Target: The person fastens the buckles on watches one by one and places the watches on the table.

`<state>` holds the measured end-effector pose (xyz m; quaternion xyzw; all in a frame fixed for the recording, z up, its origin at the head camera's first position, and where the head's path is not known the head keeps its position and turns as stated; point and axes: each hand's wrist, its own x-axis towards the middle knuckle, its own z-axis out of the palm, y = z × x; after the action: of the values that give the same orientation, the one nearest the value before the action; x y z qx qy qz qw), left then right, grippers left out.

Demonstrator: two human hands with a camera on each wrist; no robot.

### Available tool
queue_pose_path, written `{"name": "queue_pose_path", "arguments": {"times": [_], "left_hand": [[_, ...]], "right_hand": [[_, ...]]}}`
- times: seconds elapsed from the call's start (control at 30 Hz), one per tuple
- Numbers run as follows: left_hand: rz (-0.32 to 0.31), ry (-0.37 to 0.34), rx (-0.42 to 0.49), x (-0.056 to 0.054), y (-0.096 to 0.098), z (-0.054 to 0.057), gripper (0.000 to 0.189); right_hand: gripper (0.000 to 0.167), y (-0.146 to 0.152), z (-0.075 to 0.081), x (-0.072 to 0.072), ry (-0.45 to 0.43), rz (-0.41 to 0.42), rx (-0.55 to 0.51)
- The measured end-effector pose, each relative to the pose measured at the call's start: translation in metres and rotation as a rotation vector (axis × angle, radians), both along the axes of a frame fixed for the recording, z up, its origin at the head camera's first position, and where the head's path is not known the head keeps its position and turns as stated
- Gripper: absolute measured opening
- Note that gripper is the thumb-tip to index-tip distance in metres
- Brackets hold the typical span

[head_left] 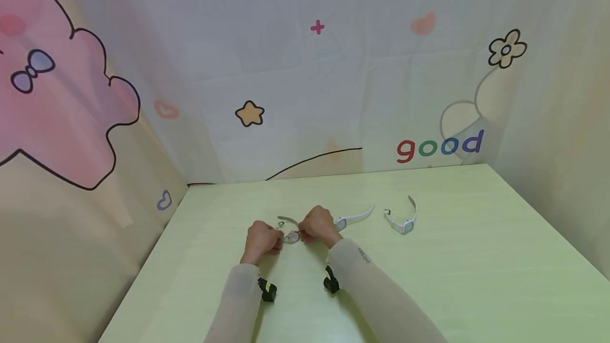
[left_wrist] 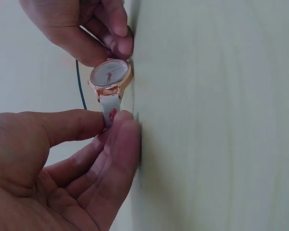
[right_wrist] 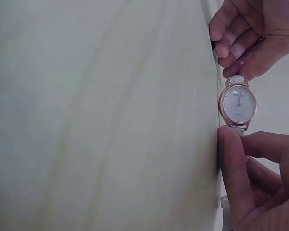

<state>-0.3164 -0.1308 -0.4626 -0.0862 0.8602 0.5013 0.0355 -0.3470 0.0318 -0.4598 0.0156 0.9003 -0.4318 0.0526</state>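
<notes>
A wristwatch [head_left: 293, 237] with a rose-gold case and a pale strap is held low over the table between both hands. My left hand [head_left: 261, 238] pinches the strap on the left of the dial between thumb and fingers; a small red mark shows on that strap piece in the left wrist view. On the other side, my right hand [right_wrist: 265, 178] pinches the strap close to the case. The white dial [right_wrist: 240, 104] faces up, plain to see in the right wrist view. In the head view the strap's free end curves behind the case toward the back.
Just right of the right hand lies a second white watch [head_left: 341, 223], its strap stretched out to the right. Farther right, a third white watch [head_left: 406, 226] rests with its strap curved open. A printed cloth [head_left: 286, 68] hangs behind the pale green table [head_left: 452, 279].
</notes>
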Motion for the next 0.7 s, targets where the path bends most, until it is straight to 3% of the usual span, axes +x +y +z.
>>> {"name": "queue_pose_path", "arguments": {"times": [0.13,0.23,0.43,0.6,0.7], "left_hand": [[-0.007,-0.027,0.043,0.000,0.000,0.000,0.014],[-0.008,-0.035,0.064,0.000,0.000,0.000,0.015],[0.000,-0.009,0.102,0.001,0.003,0.004,0.020],[0.028,0.025,0.125,0.002,0.007,0.009,0.019],[0.045,0.045,0.190,0.003,0.008,0.012,0.016]], "right_hand": [[0.011,0.000,0.002,0.002,0.052,-0.012,0.098],[0.013,0.000,0.002,0.003,0.054,-0.014,0.100],[0.016,-0.002,0.002,0.003,-0.005,-0.001,-0.059],[0.015,-0.002,0.000,0.003,0.020,-0.024,-0.114],[0.015,-0.002,-0.001,0.002,-0.029,-0.027,-0.260]]}}
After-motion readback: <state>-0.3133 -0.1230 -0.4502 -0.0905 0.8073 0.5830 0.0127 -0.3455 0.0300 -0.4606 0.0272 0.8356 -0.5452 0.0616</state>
